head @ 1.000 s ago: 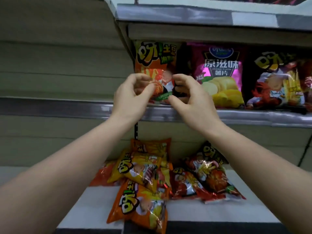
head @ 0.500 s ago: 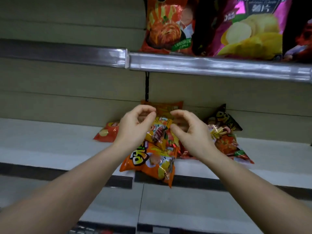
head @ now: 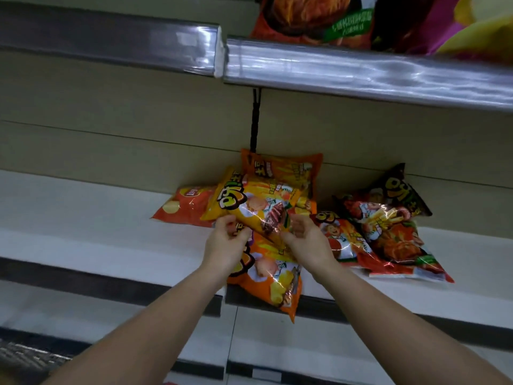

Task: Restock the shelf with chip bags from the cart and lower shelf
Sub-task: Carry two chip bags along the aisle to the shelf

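Observation:
A pile of chip bags lies on the white lower shelf point(head: 83, 218). On top is a yellow chip bag point(head: 255, 201). My left hand point(head: 226, 243) pinches its lower left edge. At the bag's lower right edge, my right hand point(head: 306, 240) has thumb and curled fingers closed on it. Under the yellow bag an orange bag point(head: 268, 282) hangs over the shelf's front edge. Another orange bag point(head: 283, 166) leans on the back wall. On the upper shelf point(head: 361, 73) stand an orange-red bag point(head: 313, 18) and a purple bag point(head: 416, 31).
An orange-red bag point(head: 183, 208) lies left of the pile. To the right are red bags point(head: 394, 243) and a black bag point(head: 402, 190). A black bracket point(head: 255, 120) runs down the back wall. A further shelf point(head: 277, 343) sits below.
Both hands have come down from the orange bag on the upper shelf to the pile on the lower shelf, and now hold the yellow bag. The view has dropped with them.

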Tool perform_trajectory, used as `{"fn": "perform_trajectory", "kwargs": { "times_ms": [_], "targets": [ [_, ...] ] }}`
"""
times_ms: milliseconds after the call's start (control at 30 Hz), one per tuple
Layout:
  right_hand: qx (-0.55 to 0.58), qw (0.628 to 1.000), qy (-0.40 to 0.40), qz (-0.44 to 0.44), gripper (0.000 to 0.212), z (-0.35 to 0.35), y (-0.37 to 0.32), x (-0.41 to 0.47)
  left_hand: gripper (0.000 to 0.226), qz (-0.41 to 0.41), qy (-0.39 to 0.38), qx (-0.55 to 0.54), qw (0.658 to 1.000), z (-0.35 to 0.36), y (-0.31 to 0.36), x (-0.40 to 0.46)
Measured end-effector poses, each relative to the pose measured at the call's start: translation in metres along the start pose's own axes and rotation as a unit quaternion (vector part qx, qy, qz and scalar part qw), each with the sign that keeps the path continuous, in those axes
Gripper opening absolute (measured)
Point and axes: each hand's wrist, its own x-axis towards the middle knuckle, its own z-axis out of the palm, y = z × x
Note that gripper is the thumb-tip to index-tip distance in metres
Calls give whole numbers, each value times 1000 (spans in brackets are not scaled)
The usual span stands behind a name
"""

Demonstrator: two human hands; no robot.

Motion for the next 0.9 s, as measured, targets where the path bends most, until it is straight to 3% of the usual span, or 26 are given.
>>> {"fn": "perform_trajectory", "kwargs": {
  "times_ms": [100, 200, 400, 667, 800, 833, 900],
  "targets": [
    [57, 997, 20, 38, 65, 6, -12, 23, 45, -67, 8, -65, 996, 5, 6, 21],
    [116, 989, 27, 85, 76, 13, -19, 44, 33, -149, 16, -160, 976, 7, 13, 37],
    [147, 984, 65, 82, 84, 24, -21, 65, 47, -217, 37, -292, 931, 7, 26, 54],
    [263, 962, 71, 34, 86, 19, -31, 44, 65, -202, 33, -357, 912, 3, 27, 60],
    [317, 947, 51, 7, 84, 17, -32, 16, 108, -169, 21, -378, 910, -5, 33, 50],
    [327, 944, 43, 6, 82, 17, -31, 9, 111, -153, 30, -382, 911, -7, 34, 46],
    [338, 941, 9, 2, 78, 14, -28, -2, 81, -113, 56, -380, 916, -12, 36, 34]
  ]
}}
